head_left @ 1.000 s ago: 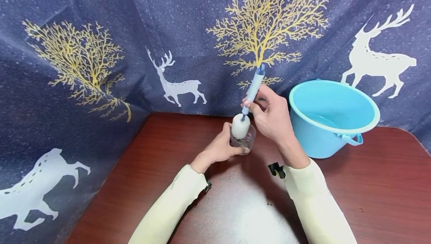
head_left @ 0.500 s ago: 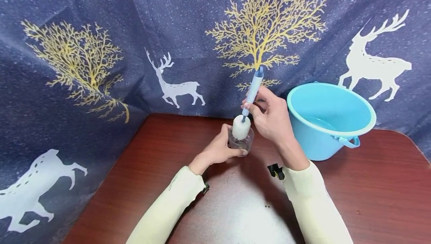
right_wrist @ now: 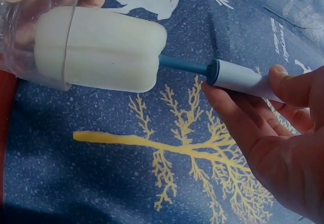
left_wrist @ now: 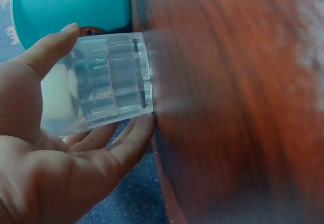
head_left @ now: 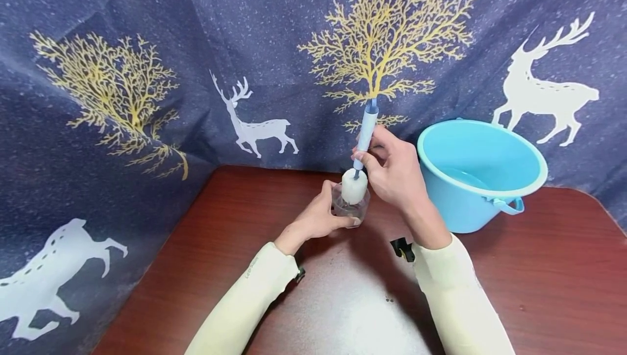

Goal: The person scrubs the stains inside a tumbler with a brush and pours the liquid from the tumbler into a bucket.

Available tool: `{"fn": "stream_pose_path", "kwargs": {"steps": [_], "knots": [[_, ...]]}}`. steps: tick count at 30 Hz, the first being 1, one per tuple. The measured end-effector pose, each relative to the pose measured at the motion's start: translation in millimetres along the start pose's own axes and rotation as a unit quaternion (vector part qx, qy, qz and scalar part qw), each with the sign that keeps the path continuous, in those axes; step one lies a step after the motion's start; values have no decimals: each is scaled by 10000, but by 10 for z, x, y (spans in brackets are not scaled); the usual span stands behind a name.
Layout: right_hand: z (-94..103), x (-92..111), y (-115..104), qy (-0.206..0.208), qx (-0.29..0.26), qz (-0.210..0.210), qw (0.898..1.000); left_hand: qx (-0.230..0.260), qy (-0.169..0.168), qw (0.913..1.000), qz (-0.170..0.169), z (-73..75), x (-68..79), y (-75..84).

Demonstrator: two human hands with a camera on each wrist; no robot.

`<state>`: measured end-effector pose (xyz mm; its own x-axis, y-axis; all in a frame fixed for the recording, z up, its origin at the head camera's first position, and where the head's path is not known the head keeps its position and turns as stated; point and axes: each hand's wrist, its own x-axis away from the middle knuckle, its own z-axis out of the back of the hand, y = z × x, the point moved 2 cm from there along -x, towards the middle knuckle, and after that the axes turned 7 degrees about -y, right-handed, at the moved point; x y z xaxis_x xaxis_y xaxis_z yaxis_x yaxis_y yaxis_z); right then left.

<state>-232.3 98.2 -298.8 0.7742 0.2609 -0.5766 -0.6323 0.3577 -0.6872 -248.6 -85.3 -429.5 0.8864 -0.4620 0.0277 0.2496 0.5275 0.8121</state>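
My left hand [head_left: 320,214] grips a clear glass cup [left_wrist: 114,79] from the side, thumb and fingers round its wall, its base close over the table in the left wrist view. My right hand [head_left: 398,172] pinches the pale blue handle [right_wrist: 243,78] of a sponge cup brush. The brush's white sponge head [right_wrist: 109,49] is partly inside the cup's mouth, its upper part sticking out past the rim. A darker blue stem [right_wrist: 185,65] joins sponge and handle. In the head view the brush stands nearly upright, its top leaning slightly right.
A light blue bucket [head_left: 443,202] with a carry handle stands on the reddish-brown table [head_left: 235,224], just right of my right hand. Close behind the table hangs a dark blue cloth [head_left: 274,28] printed with deer and yellow trees. Small dark specks [head_left: 389,300] lie near the front.
The sponge has shifted slightly to the right within the cup's mouth, and the top of the brush handle has swung a little left. Both hands keep their holds.
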Motion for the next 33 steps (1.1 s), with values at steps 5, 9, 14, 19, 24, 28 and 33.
{"fn": "stream_pose_path", "kwargs": {"steps": [5,9,14,19,24,28,33], "knots": [[-13,13,-22,-21,44,-6,10000,25,13,10000,86,1,9,-20],[-25,29,-39,-78,-37,-34,10000,5,19,9999,130,-1,15,-23],[-29,32,-54,-98,101,-1,9999,54,24,9999,106,3,7,-21],[-18,38,-68,-84,270,-7,9996,74,15,9999,98,6,4,-16],[-9,46,-88,-105,438,5,9990,73,-10,9999,102,3,0,-15],[1,51,-111,-107,593,-2,9982,71,6,9999,106,4,-3,-19],[12,65,-127,-74,761,-75,9970,140,-25,9997,197,-1,0,-32]]}}
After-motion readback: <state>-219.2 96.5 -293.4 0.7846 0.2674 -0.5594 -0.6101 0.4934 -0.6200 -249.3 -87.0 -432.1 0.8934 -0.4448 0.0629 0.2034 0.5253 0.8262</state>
